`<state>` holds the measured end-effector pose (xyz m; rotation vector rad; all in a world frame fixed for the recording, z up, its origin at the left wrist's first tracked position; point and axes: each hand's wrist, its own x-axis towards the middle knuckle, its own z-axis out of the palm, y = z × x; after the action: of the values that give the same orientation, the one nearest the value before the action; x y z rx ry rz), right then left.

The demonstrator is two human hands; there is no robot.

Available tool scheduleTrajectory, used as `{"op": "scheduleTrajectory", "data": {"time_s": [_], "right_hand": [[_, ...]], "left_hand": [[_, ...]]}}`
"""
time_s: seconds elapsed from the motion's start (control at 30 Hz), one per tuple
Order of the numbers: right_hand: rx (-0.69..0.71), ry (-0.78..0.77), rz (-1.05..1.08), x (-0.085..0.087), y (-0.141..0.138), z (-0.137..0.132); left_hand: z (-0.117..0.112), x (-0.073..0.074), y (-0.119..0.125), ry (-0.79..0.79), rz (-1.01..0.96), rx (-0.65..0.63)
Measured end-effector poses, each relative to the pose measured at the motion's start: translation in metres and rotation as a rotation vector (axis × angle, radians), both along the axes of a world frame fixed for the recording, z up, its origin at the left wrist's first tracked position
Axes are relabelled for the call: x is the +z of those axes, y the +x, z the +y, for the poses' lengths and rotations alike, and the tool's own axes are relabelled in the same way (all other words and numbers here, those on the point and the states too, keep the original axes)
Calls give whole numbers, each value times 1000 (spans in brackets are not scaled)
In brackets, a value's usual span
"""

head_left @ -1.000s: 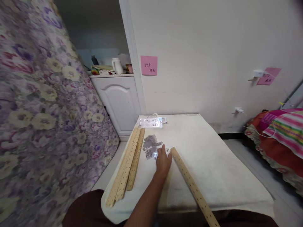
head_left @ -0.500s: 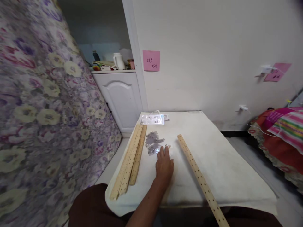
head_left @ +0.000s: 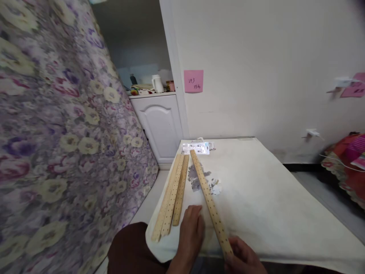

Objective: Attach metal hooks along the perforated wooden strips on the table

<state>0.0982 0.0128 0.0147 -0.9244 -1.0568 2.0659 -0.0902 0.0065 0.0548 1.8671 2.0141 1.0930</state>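
Wooden perforated strip [head_left: 209,201] angled across the cloth-covered table [head_left: 270,205].
Right hand [head_left: 242,258] grips its near end, seemingly to aim it; it lies just right of the stacked strips [head_left: 173,192], over metal fittings [head_left: 196,182]. Left hand [head_left: 191,228] rests between them, fingers slack, empty.

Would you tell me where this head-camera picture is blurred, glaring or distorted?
Head view: floral fabric on the left and bedding at the right edge are smeared by blur; the clear packet glares white; the door frame leans from wide-angle distortion; the perforated strip is fairly sharp along its middle, while the right hand gripping it and the left hand look soft.
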Motion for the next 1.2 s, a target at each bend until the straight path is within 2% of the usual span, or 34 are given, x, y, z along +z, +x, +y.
{"op": "scheduleTrajectory", "data": {"time_s": [0.07,0.2,0.33,0.43,0.57,0.77,0.93,1.2], "right_hand": [[34,-29,101,9,-35,8],[-37,-145,136,22,-91,15],[-40,-169,83,20,-130,14],[12,-105,-10,14,-148,12],[167,56,-184,11,-157,10],[360,151,-281,10,-160,13],[392,251,-286,13,-158,12],[347,383,-299,18,-156,7]], "left_hand": [[-7,0,-17,6,-23,54],[-18,-7,-48,7,-65,150],[-25,-13,-72,3,-76,202],[-28,-13,-83,11,-72,239],[-31,-11,-89,2,-66,252],[-35,-13,-96,-13,-57,266],[-39,-15,-98,-49,-49,269],[-39,-6,-93,-35,-40,271]]}}
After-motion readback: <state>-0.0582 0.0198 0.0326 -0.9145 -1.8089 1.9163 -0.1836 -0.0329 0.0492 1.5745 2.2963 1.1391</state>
